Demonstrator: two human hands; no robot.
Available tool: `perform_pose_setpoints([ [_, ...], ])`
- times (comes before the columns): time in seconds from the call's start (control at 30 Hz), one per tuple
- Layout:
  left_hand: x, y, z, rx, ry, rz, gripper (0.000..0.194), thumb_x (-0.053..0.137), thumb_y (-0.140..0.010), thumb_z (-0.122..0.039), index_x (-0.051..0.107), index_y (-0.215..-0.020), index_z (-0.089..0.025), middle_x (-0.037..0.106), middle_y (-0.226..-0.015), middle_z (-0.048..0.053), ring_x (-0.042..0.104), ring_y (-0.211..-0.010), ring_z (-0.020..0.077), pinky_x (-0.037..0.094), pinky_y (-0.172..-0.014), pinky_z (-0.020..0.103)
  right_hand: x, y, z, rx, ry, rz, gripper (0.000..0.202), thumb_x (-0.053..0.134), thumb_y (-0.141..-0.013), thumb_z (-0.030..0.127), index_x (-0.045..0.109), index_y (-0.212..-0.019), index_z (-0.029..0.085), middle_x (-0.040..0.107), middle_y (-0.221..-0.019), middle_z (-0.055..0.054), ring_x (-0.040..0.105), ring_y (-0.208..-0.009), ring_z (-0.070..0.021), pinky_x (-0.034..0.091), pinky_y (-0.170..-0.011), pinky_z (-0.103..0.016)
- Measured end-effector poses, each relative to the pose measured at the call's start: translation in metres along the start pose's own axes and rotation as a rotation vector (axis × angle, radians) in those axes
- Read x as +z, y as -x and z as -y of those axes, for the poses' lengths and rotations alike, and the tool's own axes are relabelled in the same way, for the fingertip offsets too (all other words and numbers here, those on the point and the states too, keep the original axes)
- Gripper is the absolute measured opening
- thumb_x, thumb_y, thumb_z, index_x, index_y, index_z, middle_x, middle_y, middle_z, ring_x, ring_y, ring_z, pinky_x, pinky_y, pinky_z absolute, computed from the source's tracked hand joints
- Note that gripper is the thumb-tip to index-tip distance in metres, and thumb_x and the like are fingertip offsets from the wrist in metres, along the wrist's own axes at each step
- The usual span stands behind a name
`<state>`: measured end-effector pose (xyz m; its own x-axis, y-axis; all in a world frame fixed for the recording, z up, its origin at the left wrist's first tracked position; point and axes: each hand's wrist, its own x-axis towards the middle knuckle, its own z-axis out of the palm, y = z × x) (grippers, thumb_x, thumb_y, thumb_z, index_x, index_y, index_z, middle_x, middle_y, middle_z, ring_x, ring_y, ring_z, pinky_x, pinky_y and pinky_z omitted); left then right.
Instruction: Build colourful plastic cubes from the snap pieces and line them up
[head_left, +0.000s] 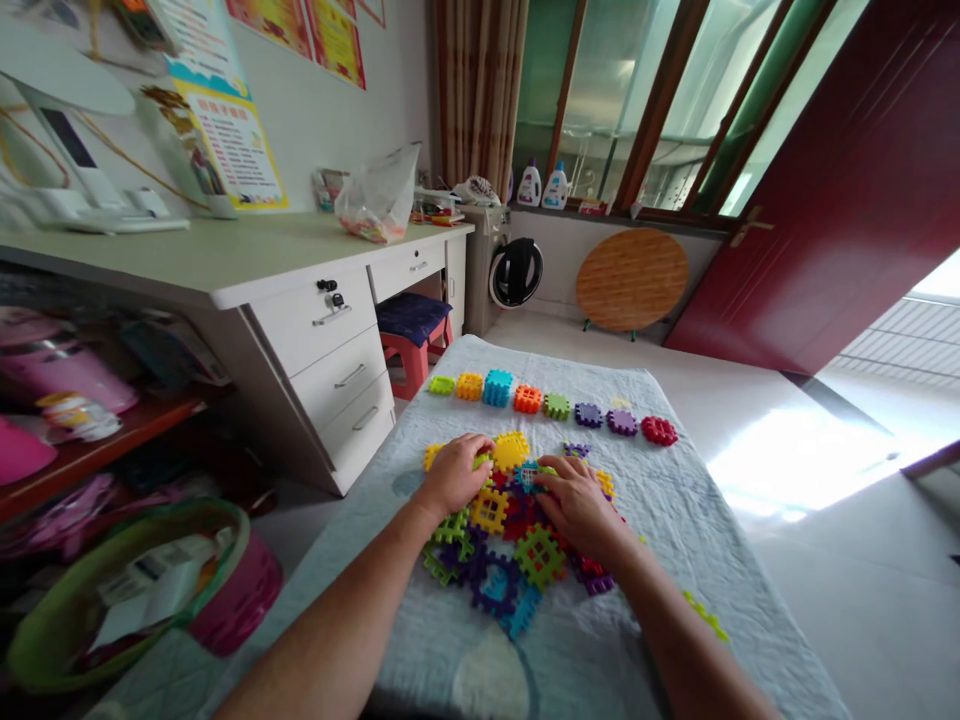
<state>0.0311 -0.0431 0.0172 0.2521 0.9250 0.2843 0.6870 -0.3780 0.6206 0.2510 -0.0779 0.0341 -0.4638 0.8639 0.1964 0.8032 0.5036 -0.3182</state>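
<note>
A pile of toothed plastic building pieces lies on the cloth-covered table in front of me. At its left side my left hand (459, 474) curls its fingers round a lime-green piece, mostly hidden by the fingers. My right hand (579, 502) reaches over the right side, fingertips bent onto a small green piece beside a blue lattice piece (528, 474). Between the hands are a yellow round-centred piece (511, 451) and a yellow window piece (489, 510). Nearer me lie a green window piece (540, 557) and a purple frame piece (495, 584).
Beyond the pile runs a row of blocks, from a lime-green one (442, 385) past a tall blue one (498, 387) to a red one (659, 431). A lime-green strip (705, 615) lies at right. A white desk (300, 250) and a pink-green basket (240, 570) stand left.
</note>
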Motion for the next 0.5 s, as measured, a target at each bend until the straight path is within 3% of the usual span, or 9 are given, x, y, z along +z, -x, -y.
perform_pose_setpoints([
  [0.1,-0.001,0.000,-0.002,-0.019,-0.049,-0.033,0.019,0.054,-0.076,-0.015,0.061,-0.092,-0.020,0.064,-0.090,0.005,0.059,-0.087,0.0194,0.045,-0.083,0.031,-0.001,0.003,-0.001,0.047,0.005,-0.028,0.018,0.050,-0.088,0.030,0.064,-0.080,0.022,0.060,-0.098,-0.006,0.051,-0.091,-0.0205,0.040,-0.085,-0.038],
  [0.2,0.003,-0.002,-0.004,0.014,-0.125,-0.059,0.025,0.060,-0.074,-0.020,0.062,-0.099,-0.020,0.064,-0.101,0.007,0.056,-0.098,0.0229,0.041,-0.091,0.035,-0.001,0.007,-0.004,0.065,0.002,-0.069,0.022,0.050,-0.088,0.031,0.060,-0.073,0.020,0.058,-0.085,-0.005,0.051,-0.083,-0.0187,0.041,-0.080,-0.034],
  [0.33,0.012,-0.006,-0.005,0.089,-0.151,0.017,0.048,0.069,-0.068,-0.030,0.059,-0.114,-0.021,0.059,-0.120,0.010,0.049,-0.113,0.0276,0.033,-0.101,0.039,0.000,0.010,-0.004,0.059,-0.017,-0.105,0.016,0.051,-0.087,0.028,0.059,-0.074,0.021,0.057,-0.083,-0.004,0.052,-0.082,-0.0181,0.040,-0.077,-0.032],
  [0.5,0.018,-0.010,-0.004,0.120,-0.198,0.050,0.052,0.068,-0.069,-0.032,0.057,-0.118,-0.020,0.060,-0.115,0.010,0.052,-0.108,0.0277,0.035,-0.098,0.039,0.001,0.011,-0.003,0.060,-0.036,-0.116,0.012,0.051,-0.087,0.026,0.060,-0.081,0.021,0.057,-0.085,-0.003,0.053,-0.083,-0.0179,0.039,-0.077,-0.031],
])
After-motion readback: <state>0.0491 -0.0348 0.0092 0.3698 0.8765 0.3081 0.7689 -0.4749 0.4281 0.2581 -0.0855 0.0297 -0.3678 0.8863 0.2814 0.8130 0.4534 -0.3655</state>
